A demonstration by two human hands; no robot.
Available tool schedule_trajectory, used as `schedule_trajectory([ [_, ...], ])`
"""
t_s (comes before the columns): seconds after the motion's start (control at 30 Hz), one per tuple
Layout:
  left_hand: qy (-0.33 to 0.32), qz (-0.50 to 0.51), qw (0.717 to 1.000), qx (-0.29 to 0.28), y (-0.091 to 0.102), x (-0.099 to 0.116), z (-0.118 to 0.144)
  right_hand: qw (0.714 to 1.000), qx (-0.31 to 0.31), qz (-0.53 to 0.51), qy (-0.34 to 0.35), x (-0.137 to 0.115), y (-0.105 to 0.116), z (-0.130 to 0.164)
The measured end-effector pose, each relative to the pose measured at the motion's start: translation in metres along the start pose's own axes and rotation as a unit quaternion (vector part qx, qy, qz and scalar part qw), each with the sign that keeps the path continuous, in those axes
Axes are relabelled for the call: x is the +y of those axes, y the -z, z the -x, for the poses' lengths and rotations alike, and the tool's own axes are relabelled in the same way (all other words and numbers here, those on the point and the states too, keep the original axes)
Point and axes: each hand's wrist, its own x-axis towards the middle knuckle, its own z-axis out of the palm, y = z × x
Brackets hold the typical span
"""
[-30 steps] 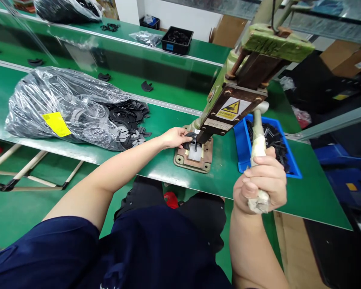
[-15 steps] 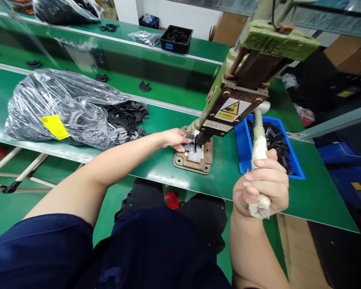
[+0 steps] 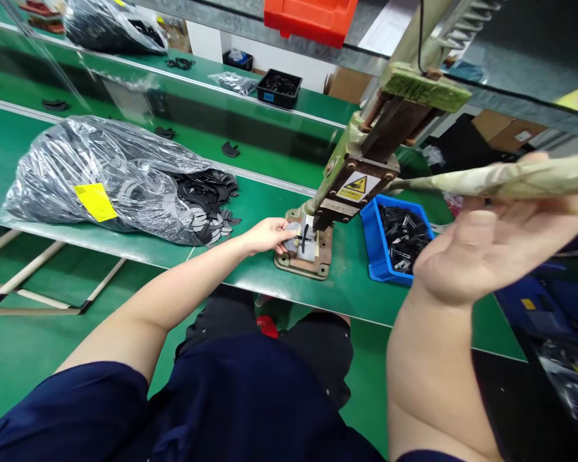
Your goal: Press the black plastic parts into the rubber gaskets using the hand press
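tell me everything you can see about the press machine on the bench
The press is a small hand-operated machine with a worn pale green body that leans up from a rusty brown base plate on the green bench. Its dark head carries a yellow warning sticker. A long lever, wrapped in dirty pale tape, sticks out to the right, raised near level, with the right hand loosely open beneath it. The left hand holds a small black part on the white pad under the head.

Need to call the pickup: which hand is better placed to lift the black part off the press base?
Probably the left hand: its fingers already touch the black part on the press base. The right hand is up at the lever.
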Motion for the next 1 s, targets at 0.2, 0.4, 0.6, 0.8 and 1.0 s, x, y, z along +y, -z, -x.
schedule_trajectory([
  [0.2,-0.062,0.011,0.996,-0.059,-0.008,0.019,0.068,0.969,-0.149,0.028,-0.195,0.012,-0.008,0.127],
  [0.4,-0.056,0.016,0.991,-0.118,-0.028,0.021,0.091,0.933,-0.227,-0.016,-0.277,-0.009,-0.024,0.192],
  [0.6,-0.011,0.03,0.987,-0.155,-0.038,0.027,0.095,0.941,-0.165,-0.03,-0.293,-0.025,-0.028,0.195],
  [0.8,-0.032,0.012,0.989,-0.143,-0.041,0.043,0.102,0.944,-0.139,-0.022,-0.297,-0.029,-0.031,0.194],
  [1.0,-0.014,-0.027,0.988,-0.15,-0.045,0.048,0.109,0.949,-0.145,-0.006,-0.279,-0.031,-0.025,0.196],
])
